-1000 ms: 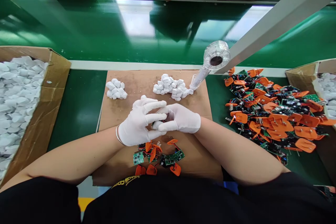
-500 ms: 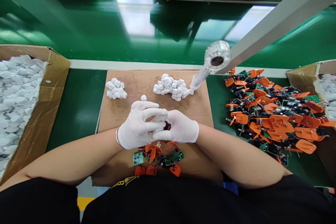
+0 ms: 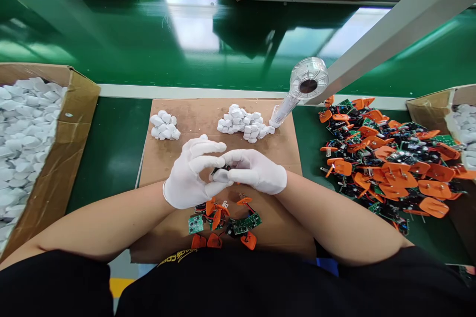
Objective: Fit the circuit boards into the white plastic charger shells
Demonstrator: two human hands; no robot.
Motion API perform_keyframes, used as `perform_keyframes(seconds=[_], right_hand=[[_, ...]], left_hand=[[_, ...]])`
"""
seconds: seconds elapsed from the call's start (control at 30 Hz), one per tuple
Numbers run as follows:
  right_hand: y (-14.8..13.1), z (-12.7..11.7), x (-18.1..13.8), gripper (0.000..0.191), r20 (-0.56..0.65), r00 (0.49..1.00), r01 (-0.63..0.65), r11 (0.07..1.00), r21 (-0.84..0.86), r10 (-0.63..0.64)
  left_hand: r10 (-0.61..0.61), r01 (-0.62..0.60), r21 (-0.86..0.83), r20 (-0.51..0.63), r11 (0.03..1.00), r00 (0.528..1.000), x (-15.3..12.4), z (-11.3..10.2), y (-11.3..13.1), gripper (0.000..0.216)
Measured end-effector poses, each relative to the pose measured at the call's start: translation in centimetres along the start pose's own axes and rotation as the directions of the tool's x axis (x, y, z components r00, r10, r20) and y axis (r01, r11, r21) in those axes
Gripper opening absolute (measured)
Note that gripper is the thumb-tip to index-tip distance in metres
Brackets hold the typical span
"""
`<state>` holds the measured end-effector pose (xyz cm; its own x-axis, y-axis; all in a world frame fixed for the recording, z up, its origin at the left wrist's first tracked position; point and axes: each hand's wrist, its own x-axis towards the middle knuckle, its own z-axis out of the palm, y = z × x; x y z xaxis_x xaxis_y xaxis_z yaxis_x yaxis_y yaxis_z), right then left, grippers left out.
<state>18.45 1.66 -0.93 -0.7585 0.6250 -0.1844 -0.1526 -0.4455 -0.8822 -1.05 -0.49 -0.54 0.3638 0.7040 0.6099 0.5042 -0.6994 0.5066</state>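
Both my hands wear white gloves and meet over the cardboard sheet (image 3: 156, 163). My left hand (image 3: 193, 173) pinches a small white shell with a dark part (image 3: 220, 174) between thumb and fingers. From the other side, my right hand (image 3: 256, 171) grips the same piece, and the fingers cover much of it. Just below them lie green circuit boards (image 3: 243, 224) with wires and orange flaps (image 3: 213, 241). Beyond the hands sit a small heap of white pieces (image 3: 163, 126) and a larger white heap (image 3: 241, 123).
A clear plastic fan-shaped device (image 3: 308, 79) leans by a grey post (image 3: 394, 25). On the right is a big pile of orange-flapped circuit assemblies (image 3: 394, 173). Boxes of white pieces stand at the left (image 3: 70, 129) and the right (image 3: 431, 101). Behind runs a green surface (image 3: 141, 39).
My hands have turned and parted slightly, so the small shell with its dark part now shows between the fingers. The heaps and the boards below have stayed put.
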Motion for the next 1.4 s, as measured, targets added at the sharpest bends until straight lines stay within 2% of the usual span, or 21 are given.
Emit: perform_keyframes(seconds=[0.13, 0.33, 0.47, 0.6, 0.73, 0.9, 1.07, 1.13, 1.17, 1.2, 1.23, 1.27, 1.3, 1.33, 1.37, 1.4], right_hand=[[0.4, -0.6, 0.1, 0.039, 0.034, 0.999, -0.027, 0.975, 0.22, 0.02], [0.5, -0.5, 0.3, 0.038, 0.052, 0.999, -0.006, 0.966, 0.259, -0.007], [0.2, -0.1, 0.5, 0.033, 0.083, 0.996, -0.013, 0.962, 0.274, -0.01], [0.1, 0.0, 0.3, 0.027, 0.073, 0.997, -0.007, 0.965, 0.262, -0.012], [0.2, -0.1, 0.0, 0.031, 0.068, 0.998, -0.022, 0.976, 0.215, 0.007], [0.5, -0.2, 0.0, 0.03, 0.067, 0.997, 0.032, 0.984, 0.175, -0.045], [0.6, 0.0, 0.2, 0.035, 0.066, 0.995, 0.069, 0.989, 0.132, -0.078], [0.8, 0.3, 0.2, 0.043, 0.018, 0.994, 0.104, 0.99, 0.091, -0.106], [0.9, 0.5, 0.1, 0.046, -0.049, 0.99, 0.134, 0.99, 0.043, -0.132], [1.1, 0.6, 0.1, 0.047, -0.151, 0.972, 0.175, 0.984, -0.035, -0.179], [1.3, 0.7, 0.0, 0.043, -0.276, 0.927, 0.221, 0.964, -0.148, -0.255], [1.4, 0.6, 0.0, 0.037, -0.396, 0.844, 0.255, 0.92, -0.297, -0.361], [1.4, 0.5, 0.0, 0.031, -0.488, 0.725, 0.256, 0.849, -0.463, -0.485], [1.4, 0.2, 0.0, 0.025, -0.529, 0.594, 0.213, 0.753, -0.623, -0.606], [1.2, -0.2, 0.1, 0.022, -0.515, 0.491, 0.129, 0.643, -0.755, -0.703], [0.9, -0.6, 0.3, 0.021, -0.471, 0.44, 0.026, 0.535, -0.844, -0.764]], left_hand=[[0.049, -0.05, -0.039, -0.032, 0.998, 0.998, 0.4, -0.4, -0.1, 0.042], [0.1, -0.1, -0.079, -0.005, 0.992, 0.995, 0.6, -0.6, -0.3, 0.049], [0.069, -0.067, -0.062, 0.039, 0.996, 0.997, 0.5, -0.5, -0.3, 0.053], [0.108, -0.108, 0.003, 0.019, 0.994, 0.994, 0.3, -0.4, -0.6, 0.055], [0.186, -0.186, 0.084, 0.011, 0.979, 0.982, 0.3, -0.4, -1.0, 0.046], [0.273, -0.271, 0.119, -0.001, 0.955, 0.962, 0.4, -0.1, -0.8, 0.04], [0.215, -0.215, 0.05, -0.011, 0.975, 0.976, 0.7, -0.2, -0.6, 0.042], [0.167, -0.168, -0.012, -0.042, 0.986, 0.985, 0.8, -0.4, -0.4, 0.041], [0.132, -0.135, -0.05, -0.055, 0.99, 0.99, 0.8, -0.5, -0.3, 0.039], [0.088, -0.093, -0.09, -0.063, 0.992, 0.994, 0.6, -0.4, -0.2, 0.038], [0.039, -0.048, -0.128, -0.068, 0.991, 0.997, 0.4, -0.3, -0.1, 0.038], [-0.012, 0.0, -0.168, -0.074, 0.986, 0.997, 0.2, -0.2, 0.0, 0.038], [-0.076, 0.057, -0.214, -0.082, 0.975, 0.994, 0.0, 0.0, 0.0, 0.039], [-0.149, 0.12, -0.258, -0.096, 0.959, 0.984, -0.1, 0.2, 0.0, 0.04], [-0.228, 0.187, -0.289, -0.113, 0.939, 0.967, -0.1, 0.3, -0.1, 0.042], [-0.305, 0.261, -0.292, -0.118, 0.92, 0.945, 0.1, 0.2, -0.2, 0.042]])
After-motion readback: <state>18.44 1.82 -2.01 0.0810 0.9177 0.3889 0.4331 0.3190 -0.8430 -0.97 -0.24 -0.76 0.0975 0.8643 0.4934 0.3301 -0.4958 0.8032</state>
